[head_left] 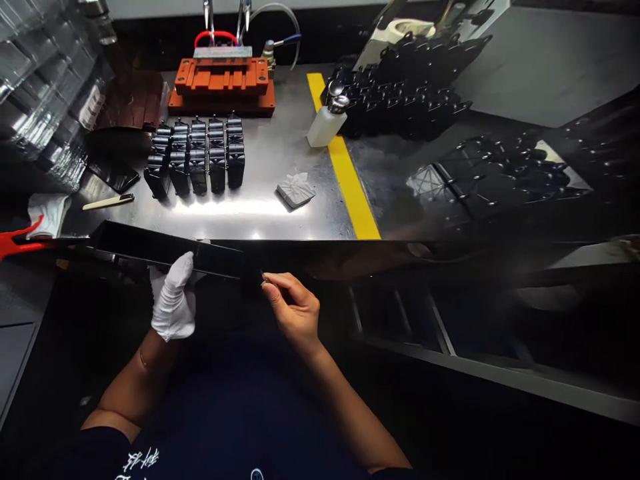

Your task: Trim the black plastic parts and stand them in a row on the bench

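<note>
My left hand (174,297), in a white glove, is closed around a long black plastic part (145,243) with straight edges. The part lies nearly level in front of the bench edge, its right end dropping slightly. My bare right hand (295,303) is just right of that end, thumb and forefinger pinched together. A small thin tip shows at the fingertips, too small to name. On the bench beyond stand several rows of black plastic pieces (197,160). Right of them rests a folded white cloth pad (296,191).
Behind the rows sits an orange fixture (223,83). A white pump bottle (327,123) stands by yellow tape (353,190). Black parts are heaped at right (400,80). A pale-handled knife (108,202), red-handled tool (20,240) and stacked clear trays (45,87) are at left.
</note>
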Demonstrator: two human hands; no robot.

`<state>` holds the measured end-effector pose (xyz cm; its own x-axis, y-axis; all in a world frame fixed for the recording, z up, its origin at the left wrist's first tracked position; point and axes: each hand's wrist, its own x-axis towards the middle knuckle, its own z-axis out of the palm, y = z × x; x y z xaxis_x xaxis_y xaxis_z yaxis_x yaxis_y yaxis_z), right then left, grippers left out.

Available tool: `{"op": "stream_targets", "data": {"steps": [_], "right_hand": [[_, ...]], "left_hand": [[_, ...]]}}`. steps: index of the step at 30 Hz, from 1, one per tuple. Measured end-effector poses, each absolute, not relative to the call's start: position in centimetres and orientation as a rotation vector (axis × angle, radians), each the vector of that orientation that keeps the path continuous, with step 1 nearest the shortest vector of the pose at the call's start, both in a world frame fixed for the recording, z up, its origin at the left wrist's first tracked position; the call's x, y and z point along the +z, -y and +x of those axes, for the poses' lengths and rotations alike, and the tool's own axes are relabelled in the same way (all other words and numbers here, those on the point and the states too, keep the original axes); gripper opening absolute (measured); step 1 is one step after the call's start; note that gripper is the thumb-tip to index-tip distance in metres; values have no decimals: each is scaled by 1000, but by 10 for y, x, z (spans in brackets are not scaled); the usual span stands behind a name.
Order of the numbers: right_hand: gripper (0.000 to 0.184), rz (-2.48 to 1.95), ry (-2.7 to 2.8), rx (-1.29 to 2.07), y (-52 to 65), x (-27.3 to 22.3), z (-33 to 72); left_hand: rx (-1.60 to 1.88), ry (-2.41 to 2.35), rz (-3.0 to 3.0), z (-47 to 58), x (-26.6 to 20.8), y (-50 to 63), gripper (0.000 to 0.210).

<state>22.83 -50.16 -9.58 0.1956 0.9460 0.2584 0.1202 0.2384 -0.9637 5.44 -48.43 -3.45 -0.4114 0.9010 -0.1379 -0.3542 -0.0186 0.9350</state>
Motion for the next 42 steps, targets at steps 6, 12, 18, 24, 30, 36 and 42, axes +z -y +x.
{"op": "stream_targets", "data": {"steps": [6, 12, 18, 24, 30, 36, 42], "right_hand": [[21, -1053, 1557, 703, 500, -61, 233], [17, -1084, 1584, 744, 493, -63, 234], [15, -1163, 1499, 630, 482, -63, 246], [15, -927, 1774, 910, 500, -52, 252], [14, -833, 1896, 902, 500, -55, 248], [12, -864, 1815, 903, 482, -60, 247], [8, -980, 1694, 795, 449, -59, 257]], "left_hand": [[1614, -1206, 610, 67, -33, 485, 52], [1641, -1154, 678, 62, -28, 486, 48], [1288, -958, 592, 56, -30, 493, 56], [1159, -1068, 474, 50, -36, 472, 35], [1134, -1153, 550, 53, -38, 469, 31], [986, -1142, 714, 55, -35, 478, 34], [799, -1060, 843, 51, -35, 486, 46]]}}
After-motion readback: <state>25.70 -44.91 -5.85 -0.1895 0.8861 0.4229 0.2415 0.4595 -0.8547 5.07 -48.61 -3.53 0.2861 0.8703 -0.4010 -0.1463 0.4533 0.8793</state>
